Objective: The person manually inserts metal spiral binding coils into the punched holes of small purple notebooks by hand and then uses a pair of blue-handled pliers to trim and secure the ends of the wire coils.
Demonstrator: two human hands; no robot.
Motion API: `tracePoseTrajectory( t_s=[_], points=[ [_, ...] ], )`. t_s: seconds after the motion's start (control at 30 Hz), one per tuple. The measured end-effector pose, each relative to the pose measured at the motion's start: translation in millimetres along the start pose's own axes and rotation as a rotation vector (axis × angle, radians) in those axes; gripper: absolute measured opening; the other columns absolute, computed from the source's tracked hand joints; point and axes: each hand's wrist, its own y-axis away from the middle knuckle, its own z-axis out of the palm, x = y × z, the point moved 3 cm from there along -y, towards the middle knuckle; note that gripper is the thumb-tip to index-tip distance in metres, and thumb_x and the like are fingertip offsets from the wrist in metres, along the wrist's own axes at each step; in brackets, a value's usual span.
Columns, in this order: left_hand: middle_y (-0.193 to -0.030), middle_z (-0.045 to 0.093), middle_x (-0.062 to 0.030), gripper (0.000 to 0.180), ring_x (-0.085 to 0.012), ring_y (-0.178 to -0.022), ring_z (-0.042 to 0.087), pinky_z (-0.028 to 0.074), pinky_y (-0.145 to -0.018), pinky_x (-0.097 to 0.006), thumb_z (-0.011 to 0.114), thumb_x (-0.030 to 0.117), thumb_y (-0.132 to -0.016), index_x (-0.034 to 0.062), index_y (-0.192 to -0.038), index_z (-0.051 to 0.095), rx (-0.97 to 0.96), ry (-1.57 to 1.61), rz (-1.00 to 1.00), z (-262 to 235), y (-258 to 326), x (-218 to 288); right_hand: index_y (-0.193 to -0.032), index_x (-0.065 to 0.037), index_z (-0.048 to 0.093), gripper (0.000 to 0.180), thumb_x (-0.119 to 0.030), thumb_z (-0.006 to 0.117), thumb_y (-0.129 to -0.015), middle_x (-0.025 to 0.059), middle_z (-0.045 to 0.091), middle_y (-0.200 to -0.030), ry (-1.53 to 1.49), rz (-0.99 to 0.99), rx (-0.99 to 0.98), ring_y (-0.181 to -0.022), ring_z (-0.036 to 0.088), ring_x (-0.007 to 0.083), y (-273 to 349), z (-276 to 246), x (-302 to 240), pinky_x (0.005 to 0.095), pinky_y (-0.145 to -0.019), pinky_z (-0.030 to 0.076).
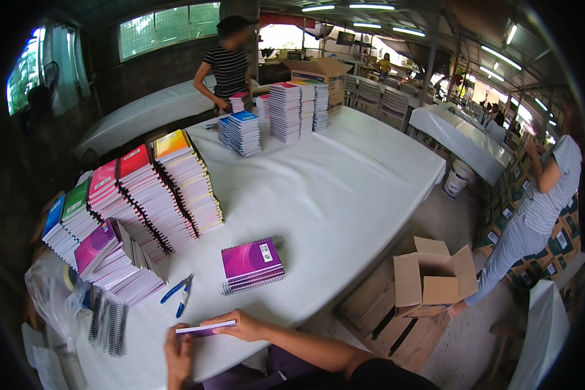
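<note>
Near the table's front edge, a thin purple notebook (206, 329) is held edge-on, its pale page edges facing up. My left hand (179, 353), slightly blurred, closes on its left end. My right hand (244, 325) grips the other end, fingers along the far side. Just beyond lies a short stack of purple notebooks (250, 261) with wire coils sticking out at the sides. Blue-handled pliers (177, 292) rest on the table left of that stack. A bundle of loose dark wire coils (108, 325) lies to the left of my hands.
Tall stacks of coloured notebooks (156, 188) line the table's left side, beside a clear plastic bag (52, 286). More stacks (292, 112) stand at the far end, near a person (231, 68). An open carton (433, 279) sits right, near another person (539, 201).
</note>
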Motion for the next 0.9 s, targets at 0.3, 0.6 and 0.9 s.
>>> tracePoseTrajectory(
  t_s=[0.3,0.6,0.9],
  points=[
    [-0.098,0.057,-0.0176,0.034,-0.0363,-0.092,0.054,0.044,-0.078,-0.045,0.06,0.027,-0.083,0.001,-0.103,0.056,0.381,-1.098,-0.185,-137,-29,-88,-0.12,-0.007,0.058,0.033,-0.003,0.056,-0.088,0.0056,0.064,-0.111,0.028,0.022,0.028,-0.095,0.055,0.0075,2,-3,-14,0.0238,-0.087,0.045],
    [-0.091,0.061,-0.0154,0.02,-0.0336,-0.083,0.057,0.045,-0.074,-0.041,0.05,0.017,-0.09,0.0015,-0.096,0.061,0.513,-1.068,-0.196,-167,-40,-73,-0.119,-0.007,0.059,0.031,-0.006,0.058,-0.088,0.0066,0.064,-0.113,0.039,-0.013,0.077,-0.094,0.056,0.0082,3,-1,-5,0.0242,-0.085,0.045],
    [-0.084,0.062,-0.0112,0.021,-0.0172,-0.082,0.057,0.044,-0.078,-0.028,0.049,0.014,-0.092,-0.004,-0.092,0.06,0.075,-0.235,-0.124,-95,-31,2,-0.118,-0.003,0.058,0.031,-0.007,0.059,-0.088,0.0043,0.063,-0.114,0.026,0.013,0.193,-0.099,0.054,0.0076,2,-14,9,0.0244,-0.087,0.045]
  ],
)
